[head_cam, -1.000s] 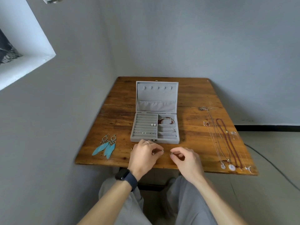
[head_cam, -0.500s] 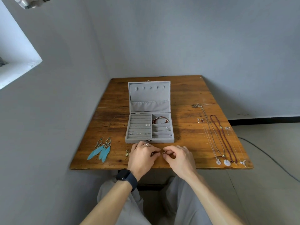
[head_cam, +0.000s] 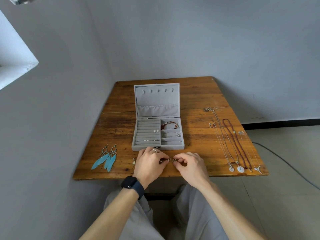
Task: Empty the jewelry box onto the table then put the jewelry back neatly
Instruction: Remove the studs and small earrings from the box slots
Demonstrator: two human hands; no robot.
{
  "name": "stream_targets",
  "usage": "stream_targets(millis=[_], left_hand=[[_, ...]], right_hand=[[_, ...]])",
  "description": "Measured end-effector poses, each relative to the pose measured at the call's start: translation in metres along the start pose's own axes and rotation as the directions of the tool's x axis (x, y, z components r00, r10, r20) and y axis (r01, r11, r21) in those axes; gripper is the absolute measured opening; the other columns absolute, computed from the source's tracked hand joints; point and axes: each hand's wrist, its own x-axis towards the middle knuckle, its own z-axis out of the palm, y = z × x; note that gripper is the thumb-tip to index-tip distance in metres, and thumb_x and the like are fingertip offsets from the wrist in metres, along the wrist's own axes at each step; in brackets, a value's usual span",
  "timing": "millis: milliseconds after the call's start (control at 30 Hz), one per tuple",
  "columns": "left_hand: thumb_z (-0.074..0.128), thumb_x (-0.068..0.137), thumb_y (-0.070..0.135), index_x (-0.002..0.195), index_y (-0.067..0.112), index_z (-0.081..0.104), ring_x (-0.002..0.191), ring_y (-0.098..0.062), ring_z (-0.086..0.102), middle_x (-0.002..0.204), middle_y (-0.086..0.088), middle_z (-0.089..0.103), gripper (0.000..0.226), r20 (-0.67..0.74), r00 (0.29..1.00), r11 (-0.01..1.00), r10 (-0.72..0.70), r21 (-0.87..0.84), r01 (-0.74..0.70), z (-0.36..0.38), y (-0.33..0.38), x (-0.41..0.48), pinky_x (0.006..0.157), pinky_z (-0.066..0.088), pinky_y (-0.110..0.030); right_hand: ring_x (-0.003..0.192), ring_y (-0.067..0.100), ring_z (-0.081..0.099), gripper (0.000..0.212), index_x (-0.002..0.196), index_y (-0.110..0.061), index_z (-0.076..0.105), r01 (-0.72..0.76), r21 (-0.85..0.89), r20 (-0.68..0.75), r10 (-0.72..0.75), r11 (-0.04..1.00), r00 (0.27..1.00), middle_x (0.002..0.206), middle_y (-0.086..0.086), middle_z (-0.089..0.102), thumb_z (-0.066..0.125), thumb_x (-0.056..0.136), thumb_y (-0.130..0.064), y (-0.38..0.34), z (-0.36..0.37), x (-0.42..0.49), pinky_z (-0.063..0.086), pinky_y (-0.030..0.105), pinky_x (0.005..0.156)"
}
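Head view: the left hand (head_cam: 149, 164) and right hand (head_cam: 189, 164), fingers curled, meet fingertip to fingertip, pinching metal bits (head_cam: 173, 160) too small to identify, near the table (head_cam: 195, 129) edge, just before the open box (head_cam: 143, 148).

Left hand (head_cam: 149, 163) and right hand (head_cam: 190, 164), each with tiny jewelry piece (head_cam: 173, 160)

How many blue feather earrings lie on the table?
2. Both lie on the wooden table near its front left corner: the left earring, and the right earring close beside it. I see no sign of a hidden third.
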Motion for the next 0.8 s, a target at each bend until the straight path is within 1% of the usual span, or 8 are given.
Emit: stream_targets(millis=[167,333,700,800], left_hand=[[0.061,0.095,0.043,0.114,0.037,0.072,0.115,-0.01,0.051,0.113,0.015,0.068,0.023,0.033,0.999,0.999,-0.008,-0.041,0.009,0.0015,0.0013,-0.0005,0.107,0.03,-0.03],[0.062,0.095,0.041,0.113,0.037,0.072,0.115,-0.011,0.052,0.112,0.014,0.069,0.022,0.03,1.0,1.0,-0.006,-0.03,0.007,0.0,-0.0006,0.0,0.106,0.031,-0.03],[0.062,0.094,0.04,0.116,0.036,0.07,0.114,-0.01,0.053,0.112,0.015,0.069,0.024,0.048,0.999,0.999,-0.013,-0.043,0.015,-0.0023,-0.0028,0.0009,0.104,0.03,-0.029],[0.061,0.094,0.041,0.116,0.037,0.069,0.114,-0.01,0.052,0.113,0.015,0.069,0.024,0.055,0.998,0.999,-0.012,-0.053,0.015,-0.004,-0.0039,0.0011,0.104,0.03,-0.029]], right_hand=[[0.09,0.009,0.055,0.018,0.106,-0.035,0.072,0.003,-0.007,-0.016,-0.003,1.0,1.0,0.089,-0.021,0.061,0.068,0.09,-0.041,-0.0019,-0.001,-0.0015,0.047,0.033,0.08],[0.087,0.006,0.054,0.014,0.102,-0.034,0.073,-0.006,0.015,-0.036,0.007,1.0,0.999,0.087,-0.021,0.06,0.07,0.089,-0.038,-0.0015,-0.0014,-0.0027,0.043,0.03,0.082],[0.088,0.009,0.057,0.019,0.106,-0.03,0.073,-0.022,0.05,-0.028,0.024,0.998,0.999,0.086,-0.017,0.064,0.072,0.088,-0.036,-0.002,-0.0041,-0.0033,0.044,0.032,0.085],[0.085,0.005,0.056,0.02,0.106,-0.029,0.074,-0.015,0.069,-0.022,0.016,0.998,1.0,0.086,-0.016,0.064,0.073,0.087,-0.033,-0.0034,-0.0069,-0.0046,0.042,0.028,0.084]])
